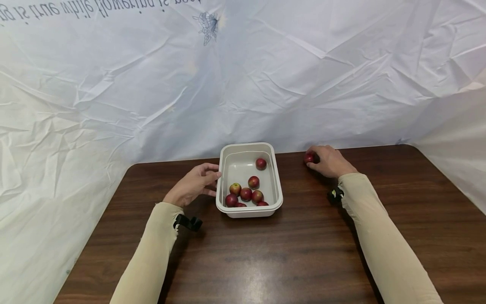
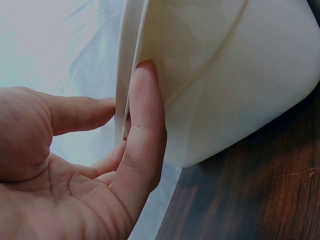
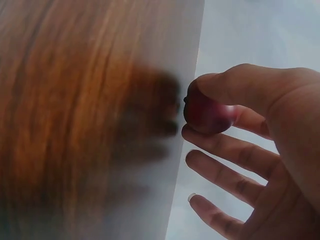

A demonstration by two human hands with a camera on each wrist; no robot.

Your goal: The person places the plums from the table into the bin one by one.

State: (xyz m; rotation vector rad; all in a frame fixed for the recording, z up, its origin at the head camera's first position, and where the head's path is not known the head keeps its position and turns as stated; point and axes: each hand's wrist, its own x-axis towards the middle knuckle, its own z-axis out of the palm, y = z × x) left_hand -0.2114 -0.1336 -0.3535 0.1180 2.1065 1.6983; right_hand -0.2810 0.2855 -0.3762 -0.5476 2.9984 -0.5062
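A pale rectangular plastic tub (image 1: 248, 213) stands at the table's back, with several small red apples inside. One apple (image 1: 260, 164) lies near its far right corner; others, such as a yellowish one (image 1: 235, 188), cluster at the near end. My left hand (image 1: 195, 183) is at the tub's left side. In the left wrist view the thumb and fingers pinch the rim (image 2: 131, 65), one finger lying along the outer wall. My right hand (image 1: 329, 161), right of the tub, pinches an apple (image 3: 209, 111) between thumb and fingers; the other fingers are spread.
The dark wooden table (image 1: 243, 257) has rounded back corners. A wrinkled white cloth (image 1: 243, 84) hangs behind it and along the sides, printed with lettering and a butterfly. A black strap device (image 1: 187, 222) sits on the left wrist, another (image 1: 336, 195) on the right.
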